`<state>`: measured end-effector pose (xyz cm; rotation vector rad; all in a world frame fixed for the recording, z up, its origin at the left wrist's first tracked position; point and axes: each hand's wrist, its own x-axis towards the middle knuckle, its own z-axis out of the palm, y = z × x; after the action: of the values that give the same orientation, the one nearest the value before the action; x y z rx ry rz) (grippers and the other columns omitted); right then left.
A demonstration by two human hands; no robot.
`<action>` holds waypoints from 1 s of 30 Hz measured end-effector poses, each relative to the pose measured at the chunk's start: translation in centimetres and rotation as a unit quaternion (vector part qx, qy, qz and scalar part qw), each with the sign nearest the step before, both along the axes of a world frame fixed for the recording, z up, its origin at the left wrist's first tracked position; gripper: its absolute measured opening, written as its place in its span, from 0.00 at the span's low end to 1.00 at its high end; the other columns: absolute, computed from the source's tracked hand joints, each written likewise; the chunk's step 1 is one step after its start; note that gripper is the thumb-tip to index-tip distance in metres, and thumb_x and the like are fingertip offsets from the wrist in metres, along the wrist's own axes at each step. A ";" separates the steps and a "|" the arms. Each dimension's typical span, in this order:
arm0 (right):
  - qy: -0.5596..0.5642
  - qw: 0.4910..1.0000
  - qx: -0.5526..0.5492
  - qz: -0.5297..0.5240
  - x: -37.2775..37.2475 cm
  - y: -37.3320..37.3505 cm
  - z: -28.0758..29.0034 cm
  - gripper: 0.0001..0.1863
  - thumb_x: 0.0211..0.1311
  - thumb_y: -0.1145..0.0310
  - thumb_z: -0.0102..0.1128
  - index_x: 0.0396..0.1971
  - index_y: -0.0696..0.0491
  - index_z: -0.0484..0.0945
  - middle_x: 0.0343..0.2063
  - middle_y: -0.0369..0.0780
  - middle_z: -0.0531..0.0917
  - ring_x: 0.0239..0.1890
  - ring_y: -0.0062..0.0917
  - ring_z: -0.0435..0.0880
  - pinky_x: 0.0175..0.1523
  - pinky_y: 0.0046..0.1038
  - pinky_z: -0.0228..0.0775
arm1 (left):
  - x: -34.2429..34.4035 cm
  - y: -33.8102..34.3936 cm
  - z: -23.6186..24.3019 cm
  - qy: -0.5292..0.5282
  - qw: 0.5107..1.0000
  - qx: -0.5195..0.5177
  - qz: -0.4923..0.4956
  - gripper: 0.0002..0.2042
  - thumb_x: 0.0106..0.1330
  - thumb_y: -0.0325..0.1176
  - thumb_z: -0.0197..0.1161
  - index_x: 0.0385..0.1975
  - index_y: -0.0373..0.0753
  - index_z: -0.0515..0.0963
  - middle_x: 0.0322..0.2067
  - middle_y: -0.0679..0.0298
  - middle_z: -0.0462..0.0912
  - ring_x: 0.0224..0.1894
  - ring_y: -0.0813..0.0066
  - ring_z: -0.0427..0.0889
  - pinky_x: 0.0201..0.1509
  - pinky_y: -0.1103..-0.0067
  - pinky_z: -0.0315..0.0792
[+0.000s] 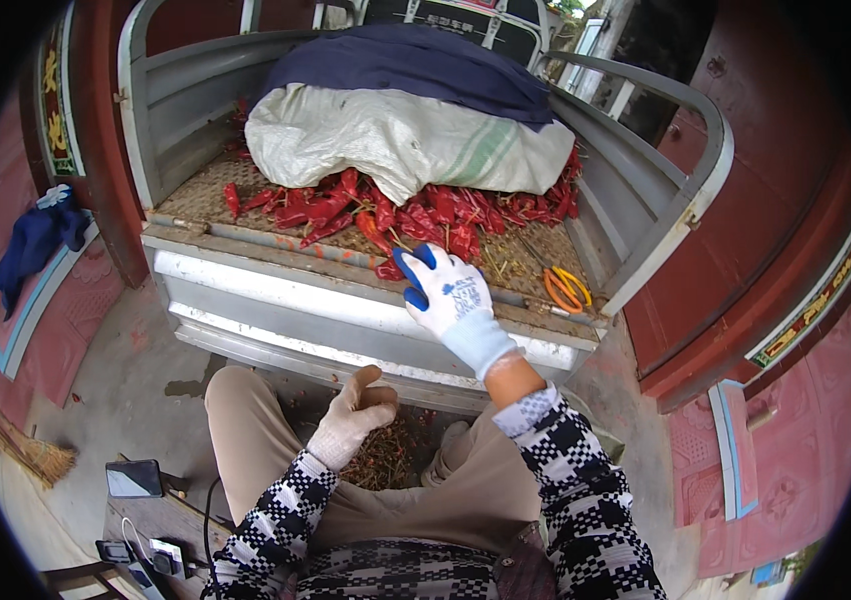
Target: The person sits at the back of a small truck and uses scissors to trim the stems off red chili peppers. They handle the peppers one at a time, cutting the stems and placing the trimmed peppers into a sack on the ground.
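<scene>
My right hand, in a white glove with blue-coated fingers, reaches over the rear edge of a truck bed. Its thumb and fingers are apart, with the fingertips against a red chili pepper; a firm grip does not show. Beyond it lies a heap of dried red chili peppers, partly under a white woven sack and a dark blue cloth. My left hand, in a plain whitish glove, hovers over my lap with its fingers open and nothing visible in them. Below it is a pile of stems and bits.
Orange-handled scissors or shears lie at the bed's right rear corner. Metal side rails flank the bed. At lower left, a phone and small devices with cables rest on a bench. A broom is at far left.
</scene>
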<state>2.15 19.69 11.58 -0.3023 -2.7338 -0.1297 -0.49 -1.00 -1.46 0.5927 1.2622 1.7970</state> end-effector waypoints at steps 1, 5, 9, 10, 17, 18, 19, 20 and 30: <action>-0.030 1.000 0.002 -0.005 -1.5 -0.3 0.2 0.28 0.56 0.60 0.61 0.59 0.42 0.71 0.54 0.42 0.74 0.49 0.36 0.79 0.53 0.38 0.72 | -0.3 -0.3 -0.1 0.007 1.000 -0.011 0.002 0.35 0.59 0.27 0.65 0.65 0.29 0.55 0.48 0.55 0.76 0.47 0.71 0.77 0.54 0.77 0.72; -0.142 0.986 0.083 0.018 -6.1 0.2 0.1 0.26 0.56 0.66 0.59 0.58 0.43 0.72 0.51 0.43 0.75 0.49 0.36 0.79 0.52 0.37 0.73 | -0.6 -0.6 -1.0 -0.028 0.999 -0.025 -0.002 0.32 0.60 0.29 0.65 0.63 0.30 0.59 0.47 0.56 0.76 0.46 0.72 0.76 0.50 0.78 0.73; -0.222 0.965 0.134 0.030 -7.9 0.5 -0.2 0.24 0.55 0.68 0.60 0.55 0.46 0.73 0.46 0.42 0.76 0.48 0.35 0.80 0.50 0.38 0.73 | -0.8 -0.7 -1.4 -0.065 0.998 -0.007 -0.008 0.29 0.60 0.29 0.65 0.60 0.29 0.61 0.45 0.57 0.78 0.43 0.71 0.78 0.48 0.77 0.74; -0.192 0.972 0.127 0.034 -7.6 0.9 -0.3 0.22 0.54 0.68 0.60 0.51 0.48 0.75 0.44 0.42 0.77 0.46 0.36 0.80 0.49 0.38 0.73 | -1.0 -0.6 -1.4 -0.064 0.998 -0.008 -0.012 0.29 0.60 0.29 0.64 0.60 0.29 0.61 0.45 0.56 0.78 0.45 0.69 0.78 0.50 0.76 0.74; 0.126 0.967 -0.186 0.117 -1.2 -0.9 -1.2 0.29 0.49 0.70 0.64 0.55 0.49 0.73 0.38 0.44 0.80 0.36 0.38 0.81 0.44 0.36 0.74 | -1.4 -1.3 -0.9 -0.236 0.959 0.136 -0.073 0.29 0.64 0.43 0.66 0.60 0.36 0.64 0.46 0.55 0.78 0.46 0.65 0.79 0.52 0.69 0.75; 0.151 0.951 -0.224 0.151 0.1 -2.1 -1.3 0.32 0.47 0.74 0.64 0.57 0.50 0.73 0.35 0.43 0.80 0.32 0.35 0.81 0.40 0.33 0.74 | -1.6 -1.3 -1.3 -0.258 0.948 0.157 -0.100 0.31 0.64 0.53 0.63 0.59 0.39 0.66 0.48 0.54 0.78 0.48 0.63 0.79 0.55 0.64 0.75; 0.175 0.942 -0.230 0.168 1.7 -2.8 -1.6 0.31 0.46 0.74 0.65 0.56 0.51 0.73 0.35 0.43 0.80 0.32 0.35 0.80 0.39 0.34 0.73 | -1.2 -1.3 -0.2 -0.259 0.948 0.158 -0.097 0.34 0.65 0.61 0.56 0.60 0.38 0.66 0.52 0.54 0.77 0.51 0.62 0.78 0.56 0.62 0.74; 0.191 0.939 -0.217 0.188 3.1 -3.7 -2.3 0.31 0.46 0.75 0.66 0.55 0.52 0.73 0.35 0.43 0.80 0.31 0.35 0.80 0.38 0.34 0.73 | -1.2 -1.1 0.6 -0.267 0.944 0.158 -0.115 0.36 0.65 0.63 0.54 0.61 0.37 0.66 0.53 0.54 0.77 0.53 0.62 0.78 0.56 0.62 0.73; 0.214 0.943 -0.062 0.246 8.7 -7.5 -7.6 0.26 0.43 0.69 0.71 0.47 0.54 0.77 0.40 0.43 0.81 0.45 0.41 0.79 0.51 0.42 0.70 | 0.5 -0.9 4.6 -0.285 0.925 0.209 -0.142 0.29 0.66 0.34 0.63 0.64 0.34 0.59 0.48 0.56 0.76 0.44 0.69 0.79 0.51 0.71 0.77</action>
<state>10.84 12.17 4.00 0.2946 -2.2989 0.2206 -0.02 -1.93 3.14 0.4055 0.3798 1.8103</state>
